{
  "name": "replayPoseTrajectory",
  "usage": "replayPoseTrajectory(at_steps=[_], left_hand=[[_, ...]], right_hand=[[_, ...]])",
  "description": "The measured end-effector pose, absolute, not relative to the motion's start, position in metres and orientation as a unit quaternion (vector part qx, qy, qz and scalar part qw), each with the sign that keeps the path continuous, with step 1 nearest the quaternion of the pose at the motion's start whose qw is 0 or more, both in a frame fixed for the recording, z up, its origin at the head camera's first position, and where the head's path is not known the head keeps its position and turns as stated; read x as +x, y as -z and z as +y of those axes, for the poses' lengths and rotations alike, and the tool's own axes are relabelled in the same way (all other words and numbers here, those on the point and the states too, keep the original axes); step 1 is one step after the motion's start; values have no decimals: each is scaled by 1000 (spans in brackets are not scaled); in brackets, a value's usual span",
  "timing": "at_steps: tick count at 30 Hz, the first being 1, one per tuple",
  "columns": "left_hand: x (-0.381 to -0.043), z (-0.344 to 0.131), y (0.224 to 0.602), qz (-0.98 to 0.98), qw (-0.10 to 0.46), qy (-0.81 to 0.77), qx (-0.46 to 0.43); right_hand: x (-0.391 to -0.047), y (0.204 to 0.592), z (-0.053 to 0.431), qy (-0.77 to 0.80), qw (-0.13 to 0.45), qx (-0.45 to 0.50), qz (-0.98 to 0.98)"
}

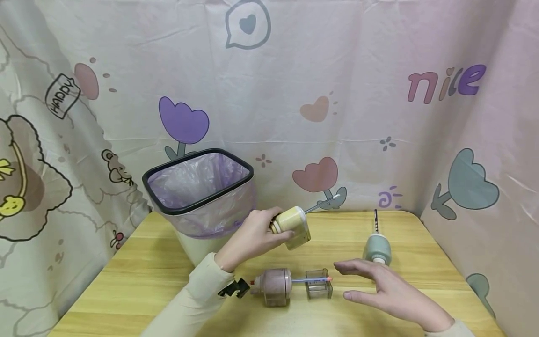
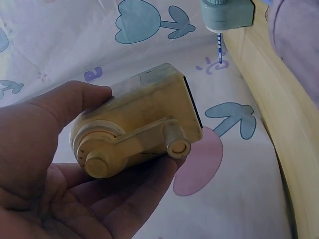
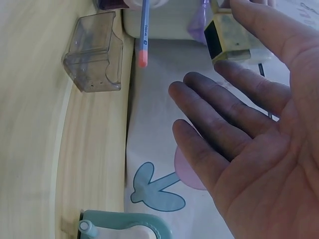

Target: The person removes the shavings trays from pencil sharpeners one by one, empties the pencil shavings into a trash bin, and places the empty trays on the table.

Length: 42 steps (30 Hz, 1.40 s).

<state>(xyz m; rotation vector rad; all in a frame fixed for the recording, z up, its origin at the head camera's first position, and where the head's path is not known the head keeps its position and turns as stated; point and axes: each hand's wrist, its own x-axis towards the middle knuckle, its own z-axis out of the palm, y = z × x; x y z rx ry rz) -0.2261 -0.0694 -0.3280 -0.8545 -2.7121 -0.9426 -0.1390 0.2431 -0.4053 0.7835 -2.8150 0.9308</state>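
Observation:
My left hand (image 1: pixel 254 234) grips a yellow hand-crank pencil sharpener (image 1: pixel 291 223) above the middle of the table. A thin pencil (image 1: pixel 322 203) sticks out of its far side, pointing up and right. The sharpener's crank (image 2: pixel 139 142) faces the palm in the left wrist view. My right hand (image 1: pixel 391 295) holds nothing, its fingers extended over the table's right side. Between the hands lies a mauve pencil sharpener (image 1: pixel 275 288) with a blue pencil (image 1: pixel 309 280) in it. A see-through shavings drawer (image 1: pixel 318 291) sits by that pencil. Beyond the right hand stands a teal sharpener (image 1: pixel 377 246) with a dark patterned pencil (image 1: pixel 376 222).
A white bin (image 1: pixel 191 243) with a black rim (image 1: pixel 198 204) and a purple liner stands at the table's back left. Patterned cloth (image 1: pixel 269 93) hangs behind and on both sides. The wooden table (image 1: pixel 126 271) runs up to the cloth.

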Motion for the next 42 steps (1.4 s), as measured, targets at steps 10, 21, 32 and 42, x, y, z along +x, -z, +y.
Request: replayPoseTrajectory(at_steps=[10,21,32,42], left_hand=[[-213,-93,331,-900,70,331,-274],[-198,-111,336,-895,82,332,-287],[-183,-120,337,-886,86,340,-302],[-172,-124,342,-883,76,350,-304]], right_hand=[[-142,404,237,-319,28,267,-909],[-146,403,227,-334,36,309,-890],[-152,401,214,-337,36,324,-883],[-155,397,200,-355,27,334,-873]])
